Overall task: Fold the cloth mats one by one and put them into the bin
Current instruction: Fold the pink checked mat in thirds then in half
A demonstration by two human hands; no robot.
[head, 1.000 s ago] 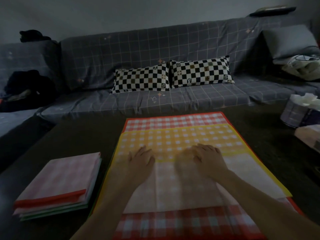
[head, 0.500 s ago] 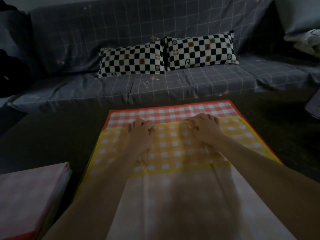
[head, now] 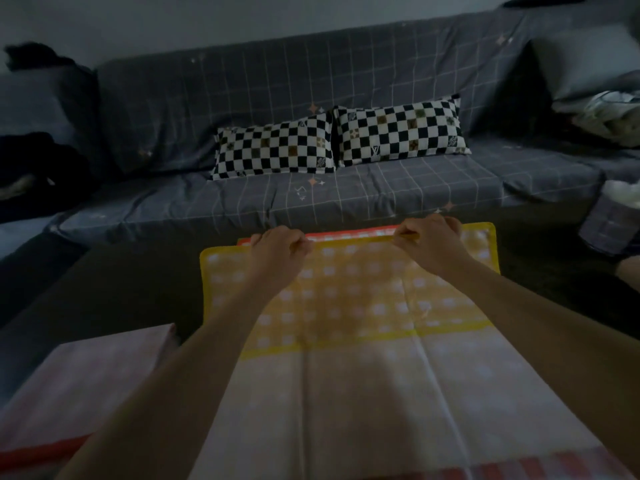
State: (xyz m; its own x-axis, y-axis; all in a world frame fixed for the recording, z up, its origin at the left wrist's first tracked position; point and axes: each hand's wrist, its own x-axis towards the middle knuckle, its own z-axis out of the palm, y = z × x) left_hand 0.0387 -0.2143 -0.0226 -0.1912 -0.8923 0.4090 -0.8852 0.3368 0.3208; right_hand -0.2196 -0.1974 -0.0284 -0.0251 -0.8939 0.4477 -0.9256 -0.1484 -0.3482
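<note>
Yellow gingham mat (head: pixel 349 292) is lying spread on the dark table, far edge at 12 o'clock, yellow border running along the far and side edges. Its near part is folded over, showing a pale, creased underside (head: pixel 363 403) reaching toward 6 o'clock. Far edge is sitting slightly raised, pinched at two spots. Red gingham mat (head: pixel 349 234) is lying flat underneath, a strip peeking out past the yellow far edge at 12 and another at 5 o'clock by the bottom frame edge. Folded mats (head: pixel 83 386) are sitting stacked at 8 o'clock, pink check on top, red border facing near.
</note>
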